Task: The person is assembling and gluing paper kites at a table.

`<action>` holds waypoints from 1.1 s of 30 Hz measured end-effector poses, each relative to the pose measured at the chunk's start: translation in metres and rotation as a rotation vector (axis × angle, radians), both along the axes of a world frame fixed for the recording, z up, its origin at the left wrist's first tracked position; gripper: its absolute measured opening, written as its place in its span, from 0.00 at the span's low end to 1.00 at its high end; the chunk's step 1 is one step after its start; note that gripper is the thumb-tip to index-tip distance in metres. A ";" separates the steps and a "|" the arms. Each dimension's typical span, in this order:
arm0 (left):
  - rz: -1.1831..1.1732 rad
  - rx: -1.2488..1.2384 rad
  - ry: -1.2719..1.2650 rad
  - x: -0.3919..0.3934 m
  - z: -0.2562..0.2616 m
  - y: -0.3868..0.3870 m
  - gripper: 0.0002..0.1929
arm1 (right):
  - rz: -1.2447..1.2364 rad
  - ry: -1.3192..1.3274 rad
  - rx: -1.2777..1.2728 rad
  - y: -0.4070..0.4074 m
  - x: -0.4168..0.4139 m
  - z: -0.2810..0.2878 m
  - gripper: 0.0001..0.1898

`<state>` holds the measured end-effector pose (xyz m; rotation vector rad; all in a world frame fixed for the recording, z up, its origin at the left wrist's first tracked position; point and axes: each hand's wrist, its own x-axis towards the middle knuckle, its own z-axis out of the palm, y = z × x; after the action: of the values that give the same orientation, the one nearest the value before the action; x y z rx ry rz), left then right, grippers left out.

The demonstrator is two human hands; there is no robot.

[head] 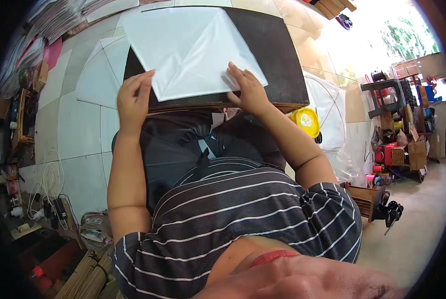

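Observation:
A stack or sheet of thin white material [193, 48], paper or plastic, lies on a low dark table [279, 71]. Diagonal creases cross its surface. My left hand [134, 99] is at its left edge, fingers bent and fingertips close together by the rim; whether they pinch the edge is unclear. Over the near right corner, my right hand [250, 89] is spread with fingers apart, its fingertips on or just above the sheet, holding nothing.
White kites with thin curved sticks lie on the tiled floor, a left kite [99, 74] and a right kite [326, 112]. A yellow tub [306, 122] stands by the table's near right corner. Paper stacks [62, 18], a cable [47, 187] and a grey stool [385, 97] are around.

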<state>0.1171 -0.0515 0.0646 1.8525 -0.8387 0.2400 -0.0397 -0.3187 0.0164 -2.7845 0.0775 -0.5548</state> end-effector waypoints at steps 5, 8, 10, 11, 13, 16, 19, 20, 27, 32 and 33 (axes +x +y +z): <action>-0.279 -0.379 -0.414 -0.048 0.074 0.025 0.23 | 0.301 -0.298 0.409 0.031 0.001 0.035 0.39; -0.296 -0.265 -0.596 -0.030 0.086 -0.007 0.27 | 0.208 -0.329 1.111 0.046 0.001 0.042 0.33; -0.135 0.189 -0.732 -0.001 0.078 -0.034 0.31 | 0.197 -0.343 1.403 0.045 0.000 0.040 0.32; -0.155 0.156 -0.745 0.008 0.067 -0.046 0.31 | 0.268 -0.378 1.691 0.039 -0.001 0.038 0.31; -0.039 0.658 -0.736 0.022 0.036 -0.062 0.31 | 0.148 -0.341 1.666 0.024 -0.003 0.032 0.30; -0.109 0.800 -0.545 0.028 -0.015 -0.053 0.31 | -0.403 -0.230 1.659 -0.014 -0.005 0.023 0.31; -0.142 1.000 -0.233 0.030 -0.049 -0.043 0.31 | -0.543 -0.454 0.909 -0.053 0.010 0.011 0.30; -0.131 0.977 -0.223 0.029 -0.056 -0.042 0.31 | -0.463 -0.427 0.893 -0.056 0.019 0.002 0.30; -0.333 0.859 -0.275 0.008 -0.063 -0.069 0.30 | -0.299 -0.088 -0.283 -0.084 0.089 -0.020 0.29; -0.415 0.899 -0.293 0.013 -0.067 -0.083 0.29 | -0.315 0.016 -0.241 -0.064 0.078 -0.023 0.29; -0.407 0.878 -0.312 0.015 -0.068 -0.083 0.29 | -0.184 0.028 -0.208 -0.053 0.068 -0.029 0.29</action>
<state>0.1318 -0.1348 -0.0033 2.3998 -1.7057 -0.1354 0.0281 -0.3715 -0.0130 -3.0079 0.3012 -0.5992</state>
